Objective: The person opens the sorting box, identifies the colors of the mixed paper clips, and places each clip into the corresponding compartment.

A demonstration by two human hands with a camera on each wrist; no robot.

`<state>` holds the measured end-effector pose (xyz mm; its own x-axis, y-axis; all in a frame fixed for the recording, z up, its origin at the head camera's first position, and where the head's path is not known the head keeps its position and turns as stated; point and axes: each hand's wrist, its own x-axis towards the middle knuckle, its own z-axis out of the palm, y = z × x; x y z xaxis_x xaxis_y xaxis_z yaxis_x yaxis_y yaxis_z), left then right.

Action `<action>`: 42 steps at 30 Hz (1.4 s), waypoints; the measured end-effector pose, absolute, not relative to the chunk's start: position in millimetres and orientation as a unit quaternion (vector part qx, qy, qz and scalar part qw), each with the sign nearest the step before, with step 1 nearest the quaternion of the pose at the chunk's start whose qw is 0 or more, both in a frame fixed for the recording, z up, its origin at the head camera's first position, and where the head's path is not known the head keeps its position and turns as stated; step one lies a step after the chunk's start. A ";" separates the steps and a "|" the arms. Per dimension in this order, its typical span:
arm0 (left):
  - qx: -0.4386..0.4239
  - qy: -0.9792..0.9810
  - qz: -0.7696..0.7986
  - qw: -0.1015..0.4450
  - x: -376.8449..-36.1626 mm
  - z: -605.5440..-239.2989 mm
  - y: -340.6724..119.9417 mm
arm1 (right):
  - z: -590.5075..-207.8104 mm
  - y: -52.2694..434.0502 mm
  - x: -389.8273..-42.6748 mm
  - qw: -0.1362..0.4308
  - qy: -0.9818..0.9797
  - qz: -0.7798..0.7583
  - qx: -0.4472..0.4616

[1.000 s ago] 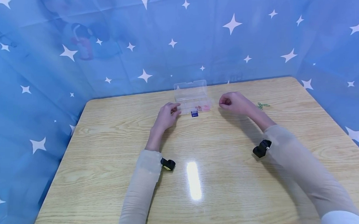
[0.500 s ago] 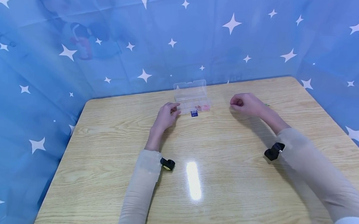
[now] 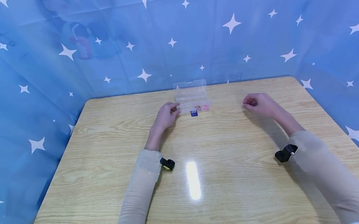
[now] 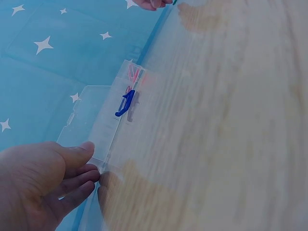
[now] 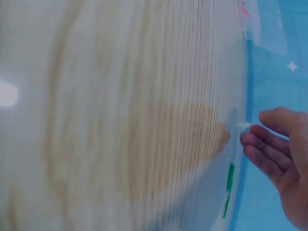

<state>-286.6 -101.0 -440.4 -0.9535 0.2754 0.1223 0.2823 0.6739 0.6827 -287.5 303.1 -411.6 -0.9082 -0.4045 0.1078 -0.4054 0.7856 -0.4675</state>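
My left hand (image 3: 166, 115) grips the left end of a clear plastic compartment box (image 3: 186, 106), its lid standing up at the back. In the left wrist view, that hand's bent fingers (image 4: 84, 185) lie at the box's end. Red and pink paper clips (image 4: 134, 73) sit in the right-hand compartments. Just in front of the box is a small blue clip-like piece (image 3: 194, 113). My right hand (image 3: 259, 104) hovers well to the right, fingers loosely curled, with nothing visible in them. Beside it a green paper clip (image 5: 228, 190) lies on the table; the head view hides it.
The wood-grain table (image 3: 110, 180) runs back to a blue curtain (image 3: 153, 33) with white stars. Black wrist cameras (image 3: 167, 164) are strapped over both sleeves. A bright reflection shows on the tabletop in front.
My right hand has moved right, away from the box, and now covers the green paper clips in the head view. The left hand, box and blue piece have stayed in place.
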 end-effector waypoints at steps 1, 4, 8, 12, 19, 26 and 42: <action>-0.153 -0.915 -0.373 0.005 -286.7 -440.6 -101.0 | -411.8 306.3 -286.7 0.004 -0.945 0.247 0.213; -0.153 -0.915 -0.372 0.005 -286.9 -440.8 -100.8 | -412.9 315.6 -284.6 0.011 -0.949 0.243 0.202; -0.152 -0.916 -0.370 0.006 -286.9 -440.6 -100.7 | -415.2 328.1 -282.4 0.010 -0.955 0.236 0.179; -0.152 -0.917 -0.369 0.008 -286.2 -440.1 -100.8 | -416.4 338.5 -280.9 0.004 -0.959 0.236 0.160; -0.155 -0.915 -0.372 0.008 -285.7 -440.5 -101.4 | -418.5 352.5 -282.5 0.003 -0.964 0.225 0.143; -0.155 -0.916 -0.370 0.010 -285.5 -439.9 -100.9 | -420.0 364.9 -283.6 -0.003 -0.968 0.221 0.123; -0.151 -0.918 -0.367 0.006 -285.0 -438.5 -100.7 | -421.6 380.3 -284.1 -0.015 -0.975 0.197 0.101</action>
<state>-285.0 -100.7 -438.5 -0.9542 0.2733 0.1219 0.2821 0.6853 0.6714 -284.1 380.3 -421.6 -0.9792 -0.2026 0.0108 -0.1908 0.9017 -0.3880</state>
